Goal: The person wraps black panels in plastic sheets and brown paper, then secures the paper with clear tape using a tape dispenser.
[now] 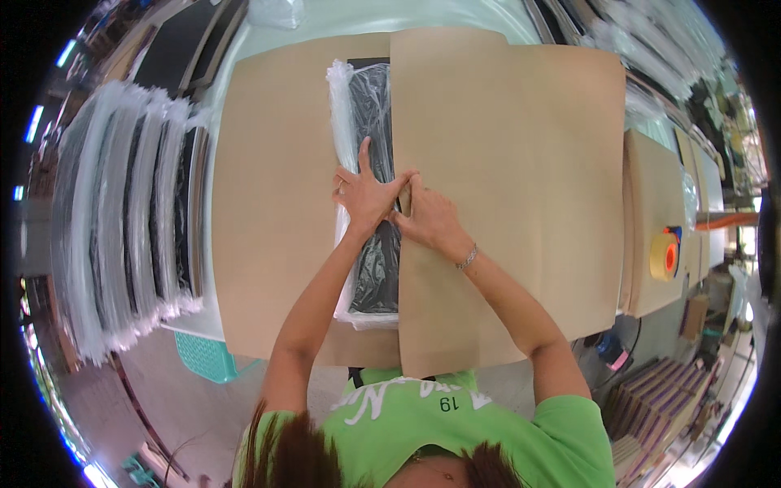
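A long black panel (376,276) in clear plastic wrap lies lengthwise on brown cardboard, with white padding (342,138) along its left side. On its right, a large cardboard sheet (521,146) reaches over part of the panel, its straight edge running down the middle. My left hand (368,193) rests on the wrapped panel, fingers spread, thumb reaching to that cardboard edge. Lying on the sheet beside it, my right hand (431,215) has its fingers and thumb stretched apart at the edge. The fingertips of both hands nearly meet there.
Several plastic-wrapped panels (122,220) stand in a row on the left. To the right, a roll of yellow tape (663,257) sits on stacked cardboard (651,203). A green plastic stool (205,356) is below the table's left front. More wrapped pieces (651,41) lie at the far right.
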Available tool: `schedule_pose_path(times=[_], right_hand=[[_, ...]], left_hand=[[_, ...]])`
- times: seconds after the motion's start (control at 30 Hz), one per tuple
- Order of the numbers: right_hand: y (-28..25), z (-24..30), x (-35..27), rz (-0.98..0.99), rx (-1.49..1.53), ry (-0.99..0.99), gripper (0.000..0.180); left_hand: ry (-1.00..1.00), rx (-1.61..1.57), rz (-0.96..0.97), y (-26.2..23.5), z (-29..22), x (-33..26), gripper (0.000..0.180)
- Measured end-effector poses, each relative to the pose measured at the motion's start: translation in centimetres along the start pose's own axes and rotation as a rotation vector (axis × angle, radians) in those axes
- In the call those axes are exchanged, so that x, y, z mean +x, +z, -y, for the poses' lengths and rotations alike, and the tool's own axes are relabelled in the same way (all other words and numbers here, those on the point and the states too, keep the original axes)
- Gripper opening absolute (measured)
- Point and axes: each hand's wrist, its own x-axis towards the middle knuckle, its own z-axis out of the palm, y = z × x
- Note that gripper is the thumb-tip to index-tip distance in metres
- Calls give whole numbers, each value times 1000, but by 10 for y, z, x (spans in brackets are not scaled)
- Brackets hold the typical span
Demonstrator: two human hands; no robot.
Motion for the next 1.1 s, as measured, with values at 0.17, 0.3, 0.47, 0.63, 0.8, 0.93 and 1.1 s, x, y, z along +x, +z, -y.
schedule_pose_path(times=[0.17, 0.3, 0.47, 0.63, 0.8, 0.93, 1.1], right_hand=[[-1, -39, -10, 49, 381, -205, 64], [-16, -101, -26, -474, 286, -113, 43], [-60, -213, -43, -519, 220, 137, 50], [-47, -221, -63, -329, 488, 126, 55], [-2, -209, -217, -170, 412, 171, 51], [-16, -211, -170, -227, 481, 136, 51], [-64, -313, 156, -494, 98, -195, 49]], left_hand=[[-2, 23, 14, 5, -1, 1, 109], [37, 78, -62, 10, 6, 2, 107], [12, 16, -19, 2, 6, 1, 104], [49, 96, -63, 14, 8, 3, 98], [36, 56, -37, 12, 10, 2, 96], [16, 73, -56, 11, 9, -6, 96], [43, 64, -15, 7, -8, 1, 97]])
